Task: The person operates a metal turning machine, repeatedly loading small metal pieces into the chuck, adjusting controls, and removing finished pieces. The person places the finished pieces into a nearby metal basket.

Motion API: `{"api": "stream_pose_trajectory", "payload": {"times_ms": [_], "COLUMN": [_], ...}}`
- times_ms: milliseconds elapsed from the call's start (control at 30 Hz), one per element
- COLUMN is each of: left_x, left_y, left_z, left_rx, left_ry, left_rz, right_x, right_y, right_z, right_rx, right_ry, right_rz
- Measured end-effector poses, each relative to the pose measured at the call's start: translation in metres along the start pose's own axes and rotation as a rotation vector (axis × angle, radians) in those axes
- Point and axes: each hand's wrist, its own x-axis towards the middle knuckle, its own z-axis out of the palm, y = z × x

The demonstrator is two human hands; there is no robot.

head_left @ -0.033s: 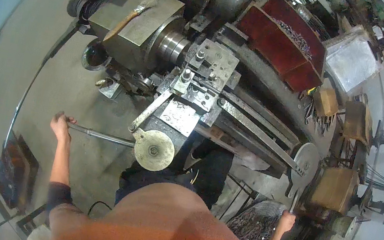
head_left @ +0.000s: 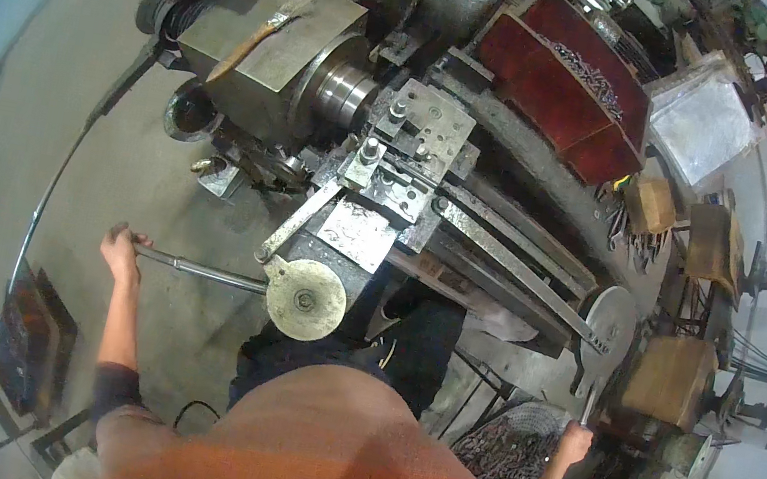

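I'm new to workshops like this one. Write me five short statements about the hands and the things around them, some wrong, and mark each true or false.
1. The left hand grips a metal lever that runs to a pale round disc. True.
2. The right hand is open and empty. False: it is closed around a handle below a grey disc.
3. A brush lies on top of the boxy metal housing. True.
4. The open box behind the machine is bright blue. False: it is dark red.
5. That box holds nothing. False: small metal pieces lie in it.
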Motion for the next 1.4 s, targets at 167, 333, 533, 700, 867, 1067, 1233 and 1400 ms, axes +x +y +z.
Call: {"api": "stream_pose_trajectory", "payload": {"times_ms": [167,333,533,700,867,1067,1233,1400], "left_x": [0.008,0.098,0.121,0.119,0.128,0.136,0.122,0.115], "left_y": [0.016,0.001,-0.027,-0.050,-0.115,-0.091,-0.067,-0.018], "left_z": [-0.025,-0.030,0.089,0.137,0.163,0.160,0.139,0.111], "left_rx": [0.411,0.677,1.345,1.485,1.158,1.461,1.456,1.052], "left_ry": [-0.133,-0.280,-0.401,-0.598,-0.560,-0.786,-0.731,-0.753], "left_rz": [-0.050,0.094,0.649,0.664,0.269,0.505,0.575,0.594], "right_x": [0.076,0.128,0.102,0.043,-0.028,-0.039,-0.032,-0.152], "right_y": [0.034,0.003,-0.029,-0.027,-0.059,-0.054,-0.108,-0.271], "right_z": [0.026,-0.002,0.003,0.030,0.009,-0.010,-0.066,-0.179], "right_rx": [-0.190,-0.179,-0.227,0.095,0.152,0.279,1.055,1.437], "right_ry": [0.148,0.010,0.354,0.352,-0.010,0.087,-0.286,-0.674], "right_rz": [-0.270,-0.088,-0.103,-0.331,-0.129,-0.151,-0.337,-1.149]}}
